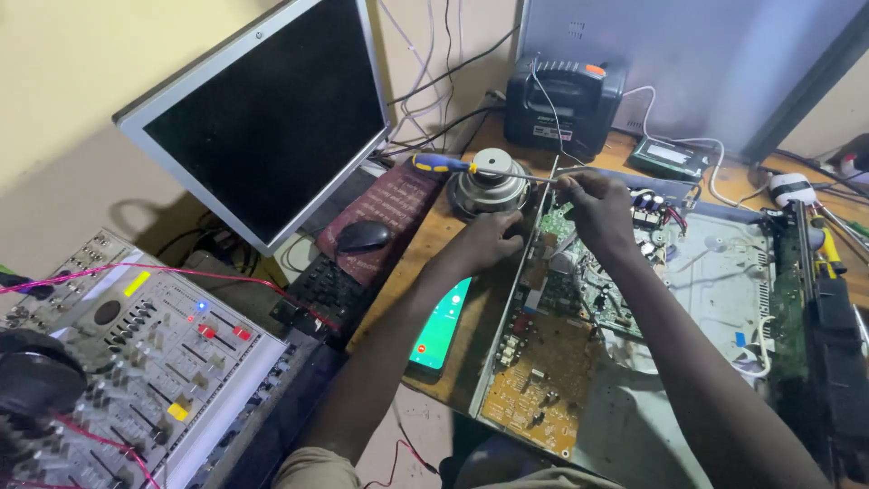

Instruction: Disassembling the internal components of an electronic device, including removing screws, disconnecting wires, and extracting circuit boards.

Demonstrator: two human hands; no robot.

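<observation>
Pinching the screwdriver [471,167] shaft in your right hand [593,204], tip at nine o'clock, your left hand [493,240] curled, gripping the chassis edge [516,272].

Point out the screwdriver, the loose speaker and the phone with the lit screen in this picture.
screwdriver [441,164], head view, on its blue and yellow handle.
speaker [491,186], head view, on the round metal magnet at its back.
phone [442,326], head view, on the middle of its lit green screen.
</observation>
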